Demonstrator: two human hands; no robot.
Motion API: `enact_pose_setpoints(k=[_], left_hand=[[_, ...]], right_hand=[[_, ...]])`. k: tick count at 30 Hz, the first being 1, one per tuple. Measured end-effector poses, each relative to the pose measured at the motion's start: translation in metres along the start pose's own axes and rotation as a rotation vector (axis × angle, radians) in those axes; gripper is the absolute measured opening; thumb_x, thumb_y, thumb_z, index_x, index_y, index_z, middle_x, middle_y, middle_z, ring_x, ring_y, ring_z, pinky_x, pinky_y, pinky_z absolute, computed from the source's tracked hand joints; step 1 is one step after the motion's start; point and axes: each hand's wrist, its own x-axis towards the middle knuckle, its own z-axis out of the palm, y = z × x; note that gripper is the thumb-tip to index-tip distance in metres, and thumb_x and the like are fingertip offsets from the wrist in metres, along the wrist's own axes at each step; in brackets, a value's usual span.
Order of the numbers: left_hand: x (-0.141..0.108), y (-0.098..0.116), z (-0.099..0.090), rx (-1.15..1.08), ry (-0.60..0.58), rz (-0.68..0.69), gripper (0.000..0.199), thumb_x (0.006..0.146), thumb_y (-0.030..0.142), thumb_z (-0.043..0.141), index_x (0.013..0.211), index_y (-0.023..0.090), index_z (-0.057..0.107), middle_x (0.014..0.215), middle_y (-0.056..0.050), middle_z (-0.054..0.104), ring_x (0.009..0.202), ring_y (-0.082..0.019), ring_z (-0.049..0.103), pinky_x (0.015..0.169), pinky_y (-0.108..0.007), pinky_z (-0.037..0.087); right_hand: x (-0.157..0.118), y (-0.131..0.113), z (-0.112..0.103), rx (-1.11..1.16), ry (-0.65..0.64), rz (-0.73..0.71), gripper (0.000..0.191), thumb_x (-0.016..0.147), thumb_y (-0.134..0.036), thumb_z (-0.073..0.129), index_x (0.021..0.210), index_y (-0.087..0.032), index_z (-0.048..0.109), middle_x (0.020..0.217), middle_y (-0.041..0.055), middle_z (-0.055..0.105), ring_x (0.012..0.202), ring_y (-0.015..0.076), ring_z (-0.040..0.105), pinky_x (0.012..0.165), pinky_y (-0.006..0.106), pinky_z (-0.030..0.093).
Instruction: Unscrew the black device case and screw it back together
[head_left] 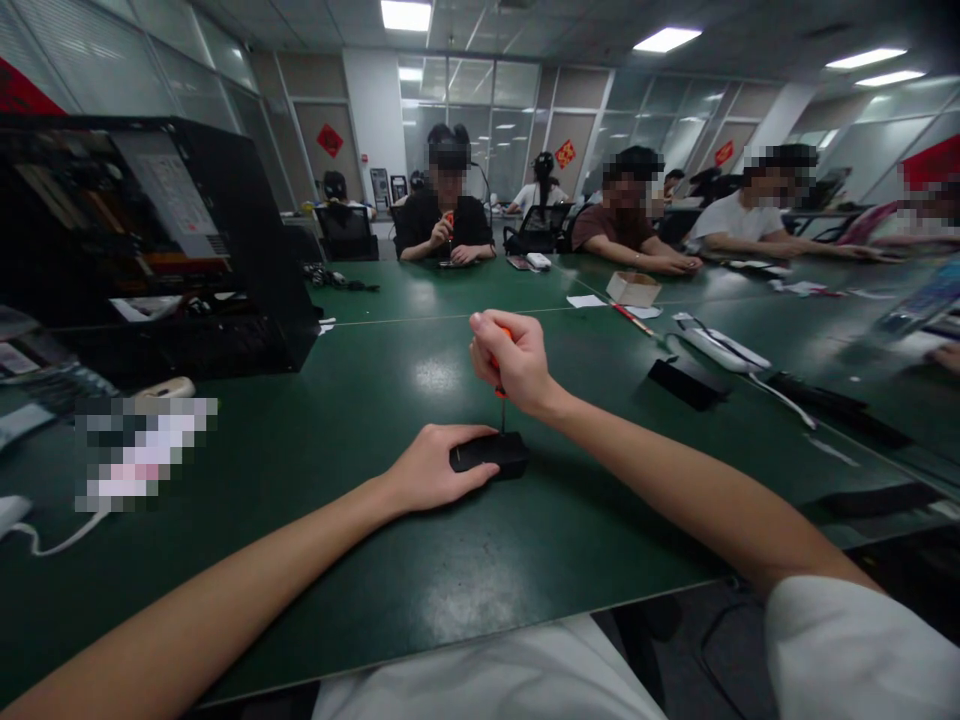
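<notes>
A small black box-like object (513,455) lies on the green table (360,570), in front of me near the middle. My left hand (442,466) grips it from the left, thumb along the near side and fingers along the far side. Above it, my right hand (514,362) is wrapped round the orange handle of a screwdriver (503,412). The screwdriver stands upright, its thin shaft pointing down at the top of the black object. Its tip is too small to make out exactly.
An open computer case (247,230) stands at the left. A phone-like item (165,390) lies nearer. To the right are a black block (686,384), a white power strip (720,343) and a small box (634,289). Several people sit across the table.
</notes>
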Motion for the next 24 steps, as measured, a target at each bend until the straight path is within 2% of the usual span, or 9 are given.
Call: enact_pose_setpoints(k=[3,9,11,13,16,18,20,24], left_hand=[[0.000,0.000,0.000,0.008,0.003,0.007,0.042,0.088,0.034,0.071,0.125,0.014,0.071,0.119,-0.009,0.077,0.104,-0.025,0.074,0.096,-0.034,0.056],[0.000,-0.002,0.001,0.007,-0.003,0.017,0.042,0.089,0.035,0.070,0.127,0.016,0.071,0.121,-0.009,0.077,0.105,-0.025,0.074,0.098,-0.035,0.056],[0.000,-0.003,0.001,0.008,-0.005,0.035,0.043,0.090,0.034,0.069,0.129,0.017,0.070,0.123,-0.009,0.076,0.107,-0.026,0.074,0.100,-0.035,0.055],[0.000,-0.004,0.002,0.008,-0.001,0.044,0.043,0.090,0.034,0.068,0.130,0.018,0.069,0.124,-0.009,0.076,0.109,-0.026,0.073,0.101,-0.036,0.054],[0.000,-0.005,0.001,0.005,0.003,0.049,0.043,0.090,0.035,0.068,0.130,0.019,0.069,0.125,-0.009,0.075,0.109,-0.026,0.073,0.101,-0.037,0.054],[0.001,-0.006,0.002,0.010,0.004,0.056,0.043,0.090,0.035,0.068,0.130,0.019,0.069,0.125,-0.010,0.075,0.109,-0.026,0.073,0.100,-0.037,0.054],[0.001,-0.006,0.002,0.015,0.001,0.058,0.042,0.090,0.034,0.067,0.130,0.019,0.069,0.124,-0.009,0.075,0.109,-0.026,0.073,0.100,-0.037,0.055],[0.000,-0.007,0.002,0.015,-0.002,0.063,0.043,0.091,0.035,0.067,0.130,0.018,0.069,0.124,-0.009,0.075,0.109,-0.025,0.073,0.099,-0.035,0.054]], right_hand=[[-0.002,0.005,-0.002,0.004,0.000,-0.006,0.053,0.096,-0.051,0.061,0.057,-0.022,0.040,0.039,-0.0081,0.038,0.034,0.0059,0.031,0.039,0.024,0.023],[-0.009,0.005,-0.010,-0.017,0.079,-0.013,0.049,0.098,-0.054,0.055,0.062,-0.023,0.040,0.042,-0.0085,0.036,0.036,0.0076,0.030,0.041,0.025,0.024],[-0.009,0.000,-0.016,-0.124,0.049,-0.068,0.048,0.100,-0.054,0.050,0.064,-0.022,0.046,0.049,-0.0053,0.044,0.043,0.0091,0.038,0.046,0.026,0.030],[-0.010,-0.005,-0.023,-0.332,-0.001,-0.144,0.048,0.102,-0.054,0.045,0.070,-0.021,0.057,0.061,-0.0013,0.052,0.056,0.0111,0.047,0.055,0.028,0.037],[-0.015,-0.010,-0.031,-0.541,-0.015,-0.184,0.044,0.104,-0.051,0.039,0.090,-0.021,0.068,0.067,-0.0009,0.053,0.062,0.0121,0.048,0.060,0.028,0.039],[-0.021,-0.008,-0.035,-0.498,0.024,-0.161,0.035,0.105,-0.049,0.040,0.106,-0.023,0.064,0.066,-0.0036,0.049,0.057,0.0112,0.044,0.055,0.027,0.036],[-0.027,-0.001,-0.036,-0.381,0.101,-0.168,0.026,0.103,-0.048,0.046,0.113,-0.026,0.054,0.065,-0.0065,0.046,0.054,0.0107,0.042,0.052,0.025,0.037],[-0.033,0.015,-0.037,-0.221,0.271,-0.211,0.028,0.097,-0.050,0.058,0.102,-0.028,0.040,0.068,-0.0084,0.050,0.053,0.0093,0.047,0.051,0.022,0.041]])
